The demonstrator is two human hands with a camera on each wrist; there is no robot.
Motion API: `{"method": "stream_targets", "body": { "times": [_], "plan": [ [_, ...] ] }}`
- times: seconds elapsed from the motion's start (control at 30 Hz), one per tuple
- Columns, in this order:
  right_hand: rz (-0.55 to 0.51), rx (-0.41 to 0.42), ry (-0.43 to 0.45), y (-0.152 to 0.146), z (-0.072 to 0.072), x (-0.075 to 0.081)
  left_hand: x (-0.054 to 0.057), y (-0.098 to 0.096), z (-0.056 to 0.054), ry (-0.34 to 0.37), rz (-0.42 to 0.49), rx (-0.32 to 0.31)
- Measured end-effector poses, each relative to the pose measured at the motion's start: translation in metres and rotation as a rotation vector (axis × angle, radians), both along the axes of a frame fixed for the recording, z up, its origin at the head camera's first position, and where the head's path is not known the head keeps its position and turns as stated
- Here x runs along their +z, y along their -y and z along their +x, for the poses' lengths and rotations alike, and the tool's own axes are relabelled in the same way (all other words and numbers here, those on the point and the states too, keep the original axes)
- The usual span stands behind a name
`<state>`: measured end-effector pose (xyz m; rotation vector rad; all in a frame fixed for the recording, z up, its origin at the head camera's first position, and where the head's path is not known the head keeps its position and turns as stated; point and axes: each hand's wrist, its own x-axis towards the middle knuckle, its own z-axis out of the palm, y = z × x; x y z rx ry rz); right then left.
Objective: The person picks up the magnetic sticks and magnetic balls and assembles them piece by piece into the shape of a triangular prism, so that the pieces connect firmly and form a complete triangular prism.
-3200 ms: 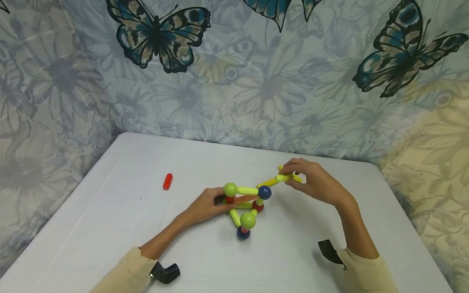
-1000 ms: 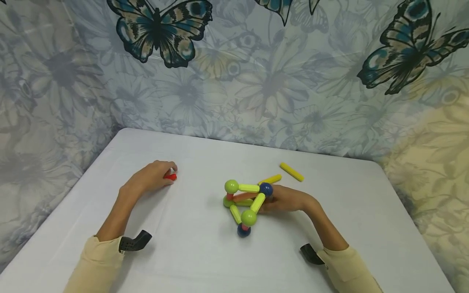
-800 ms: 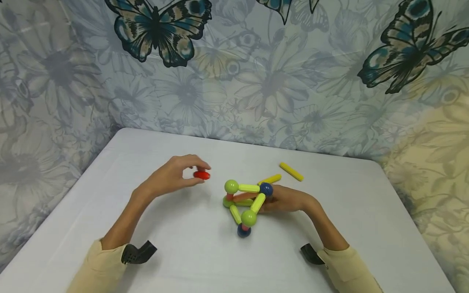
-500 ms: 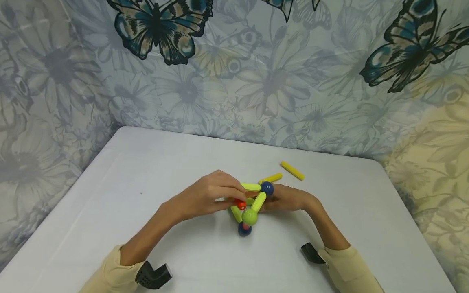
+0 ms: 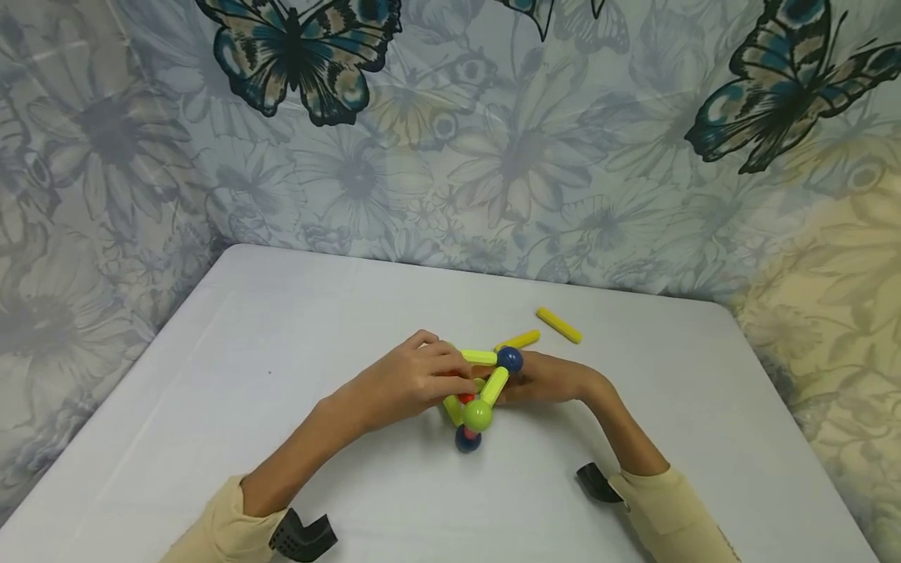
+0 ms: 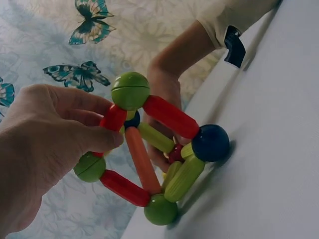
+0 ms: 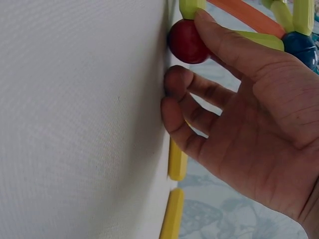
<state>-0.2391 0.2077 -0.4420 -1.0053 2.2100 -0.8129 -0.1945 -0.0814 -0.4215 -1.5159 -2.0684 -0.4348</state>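
Observation:
A toy frame of magnetic sticks and balls stands on the table, with a blue ball (image 5: 510, 360), green ball (image 5: 479, 415) and lime stick (image 5: 496, 385) showing in the head view. My left hand (image 5: 408, 381) pinches a short red stick (image 6: 113, 118) between thumb and fingers. In the left wrist view that stick spans an upper green ball (image 6: 130, 90) and a lower one (image 6: 90, 167). At the frame's far right side my right hand (image 7: 259, 104) grips it, the thumb beside a dark red ball (image 7: 188, 42); its other fingers are bent under. An orange stick (image 6: 143, 160) crosses the frame.
Two loose yellow sticks, one nearer (image 5: 518, 340) and one farther (image 5: 559, 325), lie behind the right hand on the white table (image 5: 317, 313). A patterned wall covering (image 5: 436, 156) rises along the table's back edge.
My left hand let go of the frame, picked the red stick off the table at left and carried it right to the frame. My right hand left the yellow sticks and took hold of the frame.

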Motion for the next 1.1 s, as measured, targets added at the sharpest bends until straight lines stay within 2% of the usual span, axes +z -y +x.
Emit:
{"method": "stream_targets", "body": {
  "times": [0.07, 0.13, 0.17, 0.23, 0.3, 0.33, 0.4, 0.43, 0.47, 0.5, 0.6, 0.67, 0.73, 0.8, 0.9, 1.1],
  "plan": [
    [0.011, -0.009, -0.016, 0.000, 0.000, 0.001, -0.001, 0.001, -0.002, 0.018, -0.001, 0.013],
    [0.017, -0.030, -0.044, 0.002, 0.000, 0.001, -0.005, 0.005, -0.007, 0.137, 0.011, 0.041],
    [0.022, -0.051, -0.068, 0.003, 0.000, 0.001, -0.009, 0.007, -0.011, 0.230, 0.017, 0.068],
    [0.039, -0.100, -0.141, 0.006, 0.000, 0.000, -0.020, 0.013, -0.018, 0.482, 0.026, 0.130],
    [0.067, -0.166, -0.219, 0.009, 0.001, -0.003, -0.037, 0.017, -0.025, 0.754, 0.035, 0.179],
    [0.080, -0.202, -0.255, 0.010, 0.001, -0.004, -0.046, 0.018, -0.027, 0.854, 0.035, 0.199],
    [0.098, -0.265, -0.330, 0.013, 0.003, -0.006, -0.063, 0.018, -0.030, 0.989, 0.039, 0.217],
    [0.099, -0.295, -0.376, 0.014, 0.003, -0.005, -0.070, 0.018, -0.031, 1.014, 0.045, 0.216],
    [0.097, -0.325, -0.428, 0.015, 0.004, -0.005, -0.075, 0.017, -0.031, 1.020, 0.059, 0.207],
    [0.102, -0.348, -0.491, 0.014, 0.004, -0.004, -0.079, 0.015, -0.031, 0.995, 0.077, 0.207],
    [0.193, -0.407, -0.658, 0.008, 0.002, -0.001, -0.084, 0.010, -0.029, 0.924, 0.158, 0.251],
    [0.293, -0.400, -0.704, 0.001, 0.000, 0.000, -0.087, 0.005, -0.026, 0.894, 0.214, 0.301],
    [0.395, -0.370, -0.708, -0.006, -0.002, -0.001, -0.088, -0.001, -0.023, 0.868, 0.257, 0.358],
    [0.453, -0.345, -0.649, -0.013, -0.003, 0.001, -0.089, -0.008, -0.020, 0.837, 0.293, 0.397],
    [0.503, -0.324, -0.532, -0.021, -0.003, 0.010, -0.089, -0.016, -0.019, 0.791, 0.309, 0.418],
    [0.565, -0.256, -0.130, -0.026, 0.018, 0.043, -0.092, -0.013, -0.019, 0.783, 0.266, 0.429]
  ]
}}
